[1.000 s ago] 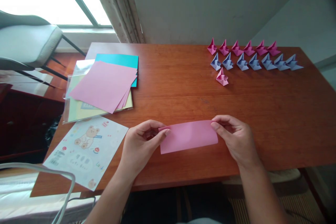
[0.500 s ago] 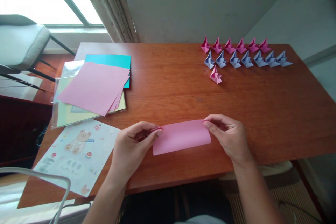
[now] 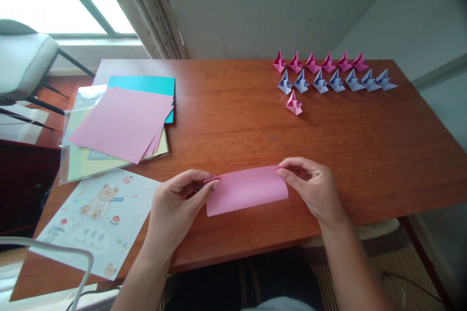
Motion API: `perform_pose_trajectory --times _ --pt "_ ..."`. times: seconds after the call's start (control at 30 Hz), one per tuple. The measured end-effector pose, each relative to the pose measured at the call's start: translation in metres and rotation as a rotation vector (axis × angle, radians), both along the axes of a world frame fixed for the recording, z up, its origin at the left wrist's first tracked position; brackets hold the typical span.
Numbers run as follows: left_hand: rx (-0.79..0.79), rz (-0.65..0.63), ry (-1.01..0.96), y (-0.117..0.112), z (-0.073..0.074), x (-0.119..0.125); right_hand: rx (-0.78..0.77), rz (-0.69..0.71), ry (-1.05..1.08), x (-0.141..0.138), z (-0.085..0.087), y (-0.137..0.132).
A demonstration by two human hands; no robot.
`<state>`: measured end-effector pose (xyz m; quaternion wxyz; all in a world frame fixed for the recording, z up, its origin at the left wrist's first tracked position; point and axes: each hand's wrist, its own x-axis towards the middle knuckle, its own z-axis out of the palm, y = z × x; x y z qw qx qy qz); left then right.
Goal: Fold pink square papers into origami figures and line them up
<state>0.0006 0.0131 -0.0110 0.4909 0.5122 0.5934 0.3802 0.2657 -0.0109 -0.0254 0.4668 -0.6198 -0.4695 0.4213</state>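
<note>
A pink sheet of paper, folded in half into a long rectangle, lies on the wooden table near its front edge. My left hand pinches the sheet's top left corner between thumb and fingers. My right hand pinches the top right corner the same way. Both hands rest on the table at the ends of the sheet.
A stack of pink, yellow and blue paper sheets on a clear sleeve lies at the left, with a bear-printed card in front of it. Rows of several pink origami pieces and blue origami pieces stand at the back right. A chair is beyond the left edge.
The view has drifted, so everything sits a little further left in frame. My hands keep the same pinch on the folded pink sheet.
</note>
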Motion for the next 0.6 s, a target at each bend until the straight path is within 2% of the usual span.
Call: perform_pose_trajectory --times 0.6 --pt "-0.001 0.0 0.016 0.0006 0.001 0.0009 0.025 -0.005 0.038 -0.0001 0.0004 0.0001"
